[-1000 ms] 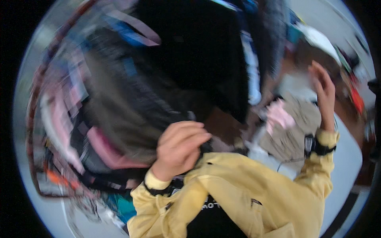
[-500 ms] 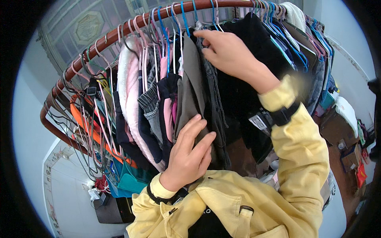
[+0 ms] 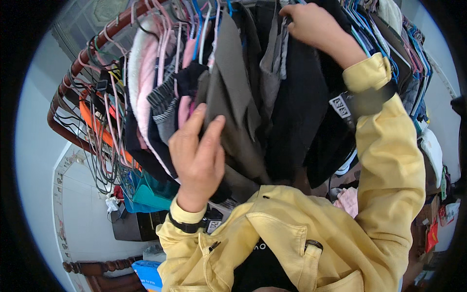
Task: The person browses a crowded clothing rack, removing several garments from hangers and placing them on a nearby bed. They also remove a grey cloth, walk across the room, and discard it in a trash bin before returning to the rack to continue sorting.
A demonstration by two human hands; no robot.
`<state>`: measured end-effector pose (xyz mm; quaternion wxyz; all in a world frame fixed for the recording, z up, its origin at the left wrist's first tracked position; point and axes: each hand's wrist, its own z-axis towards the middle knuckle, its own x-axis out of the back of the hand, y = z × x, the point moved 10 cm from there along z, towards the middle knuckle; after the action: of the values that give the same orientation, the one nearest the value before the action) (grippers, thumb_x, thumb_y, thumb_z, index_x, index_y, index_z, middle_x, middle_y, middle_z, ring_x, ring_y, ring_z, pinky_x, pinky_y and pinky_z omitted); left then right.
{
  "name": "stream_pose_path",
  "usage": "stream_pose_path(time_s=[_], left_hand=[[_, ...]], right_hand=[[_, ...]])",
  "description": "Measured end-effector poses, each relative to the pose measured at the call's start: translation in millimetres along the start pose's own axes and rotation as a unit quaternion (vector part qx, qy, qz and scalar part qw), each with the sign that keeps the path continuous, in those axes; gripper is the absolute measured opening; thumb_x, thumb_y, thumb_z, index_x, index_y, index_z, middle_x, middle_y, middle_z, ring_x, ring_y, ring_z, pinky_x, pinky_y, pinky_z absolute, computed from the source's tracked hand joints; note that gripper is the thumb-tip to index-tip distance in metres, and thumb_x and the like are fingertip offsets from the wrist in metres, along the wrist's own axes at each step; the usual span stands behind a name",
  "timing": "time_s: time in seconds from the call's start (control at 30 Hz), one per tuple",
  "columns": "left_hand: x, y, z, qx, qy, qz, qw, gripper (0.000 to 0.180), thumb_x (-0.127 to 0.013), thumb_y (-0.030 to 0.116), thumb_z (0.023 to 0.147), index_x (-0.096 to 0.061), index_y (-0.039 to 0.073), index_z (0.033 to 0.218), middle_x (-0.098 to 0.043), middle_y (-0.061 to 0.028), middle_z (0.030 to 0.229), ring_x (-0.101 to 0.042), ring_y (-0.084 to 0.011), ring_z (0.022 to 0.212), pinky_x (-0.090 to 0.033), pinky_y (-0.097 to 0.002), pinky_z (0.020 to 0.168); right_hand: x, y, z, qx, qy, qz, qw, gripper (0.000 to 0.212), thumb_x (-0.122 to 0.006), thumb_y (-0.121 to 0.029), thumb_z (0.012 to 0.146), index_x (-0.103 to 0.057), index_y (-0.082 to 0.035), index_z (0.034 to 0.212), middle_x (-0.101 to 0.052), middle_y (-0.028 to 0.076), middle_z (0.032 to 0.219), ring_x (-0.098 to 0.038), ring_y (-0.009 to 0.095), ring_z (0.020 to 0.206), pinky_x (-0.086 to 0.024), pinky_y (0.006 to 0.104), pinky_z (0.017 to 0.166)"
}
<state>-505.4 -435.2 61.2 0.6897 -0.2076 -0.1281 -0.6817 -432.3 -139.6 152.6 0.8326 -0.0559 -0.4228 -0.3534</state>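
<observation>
Clothes on hangers crowd the curved brown rail (image 3: 80, 63) in front of me. My left hand (image 3: 198, 153) lies with spread fingers against a grey-brown garment (image 3: 231, 73), its fingertips on the cloth's left side. Higher up on the right, my right hand (image 3: 316, 27) has its fingers curled at the upper edge of a dark grey garment (image 3: 272, 63). The fingertips are partly hidden there. Black garments (image 3: 299, 92) hang below and beside that hand.
Left of my left hand hang a fluffy pink-and-white garment (image 3: 143, 82), a striped grey piece (image 3: 163, 100) and bare hangers (image 3: 104, 131). A teal container (image 3: 153, 192) sits lower left. More clothes (image 3: 413, 73) hang at the far right, above a white bag (image 3: 432, 151).
My view has tilted down and closer to the clothes. My right hand has shifted right and its fingers have closed at the dark grey garment. The grey-brown garment now spreads wider, leaning left.
</observation>
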Motion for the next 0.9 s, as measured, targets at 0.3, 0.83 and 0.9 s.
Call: stream_pose_path(time_s=[0.3, 0.83, 0.9], left_hand=[[1.8, -14.5, -7.7, 0.07, -0.005, 0.022, 0.997, 0.042, -0.064, -0.015, 0.078, -0.074, 0.004, 0.114, -0.067, -0.0185, 0.123, -0.065, -0.0333, 0.111, -0.049, -0.0385, 0.096], [-2.3, -3.4, -11.0, 0.108, -0.007, 0.0, 0.994, 0.042, -0.068, -0.009, 0.08, -0.073, 0.007, 0.118, -0.068, -0.0159, 0.125, -0.064, -0.0317, 0.115, -0.047, -0.0372, 0.1], [-2.6, -2.6, -10.7, 0.103, -0.012, -0.005, 0.995, 0.042, -0.069, -0.008, 0.079, -0.073, 0.007, 0.118, -0.068, -0.0154, 0.123, -0.064, -0.032, 0.114, -0.046, -0.0376, 0.101]], right_hand=[[4.2, 82.8, -19.5, -0.022, 0.012, 0.046, 0.999, 0.037, -0.059, -0.009, 0.079, -0.077, -0.008, 0.112, -0.073, 0.023, 0.098, -0.071, 0.041, 0.092, -0.057, 0.0474, 0.088], [0.7, 63.0, -49.6, 0.065, 0.068, -0.053, 0.994, 0.042, -0.069, -0.009, 0.082, -0.063, -0.013, 0.124, -0.056, 0.019, 0.103, -0.064, 0.04, 0.092, -0.053, 0.0487, 0.077], [-0.3, 64.7, -48.3, 0.062, 0.06, -0.052, 0.995, 0.038, -0.069, -0.009, 0.082, -0.063, -0.013, 0.12, -0.056, 0.019, 0.103, -0.063, 0.04, 0.092, -0.053, 0.0489, 0.077]])
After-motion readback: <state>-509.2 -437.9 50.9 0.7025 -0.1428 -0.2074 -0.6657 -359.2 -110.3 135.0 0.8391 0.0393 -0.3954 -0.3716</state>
